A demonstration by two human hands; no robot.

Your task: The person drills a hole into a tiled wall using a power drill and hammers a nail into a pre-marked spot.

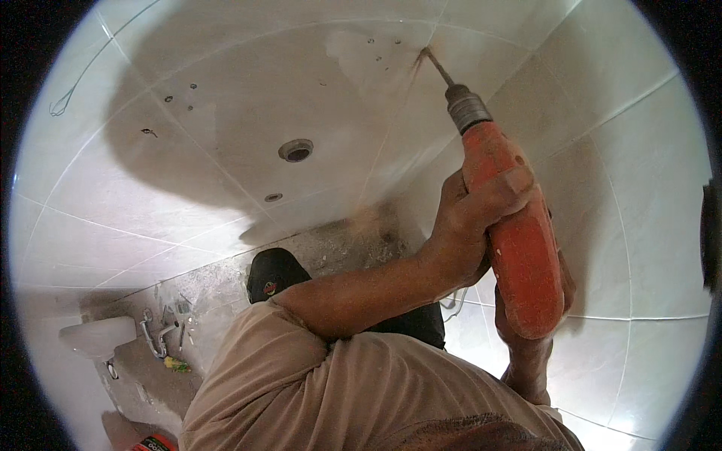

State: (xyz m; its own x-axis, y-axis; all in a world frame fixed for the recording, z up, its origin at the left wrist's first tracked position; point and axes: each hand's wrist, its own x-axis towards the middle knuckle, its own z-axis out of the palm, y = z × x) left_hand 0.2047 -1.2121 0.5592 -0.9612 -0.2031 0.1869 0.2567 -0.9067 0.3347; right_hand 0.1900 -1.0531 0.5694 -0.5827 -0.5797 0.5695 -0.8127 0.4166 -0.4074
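Observation:
A dusty red power drill (pixel 526 263) points up and away from me. The tip of its long bit (pixel 440 68) meets the pale tiled wall (pixel 263 83) near the right corner, where brown dust streaks the tile. Around the front of the drill's body my left hand (pixel 481 207) is closed, its forearm crossing in front of my shirt. My right hand (pixel 523 323) wraps the rear handle; the drill's body hides most of its fingers. Several small drilled holes (pixel 168 98) mark the wall left of the bit.
Lower on the wall are a round pipe opening (pixel 295 150) and a smaller one (pixel 273 197). A thin wire (pixel 68 98) hangs at upper left. A white ceramic fixture (pixel 98 334), a chrome pipe (pixel 154 334) and small parts lie at lower left. Another tiled wall (pixel 602 195) closes the right side.

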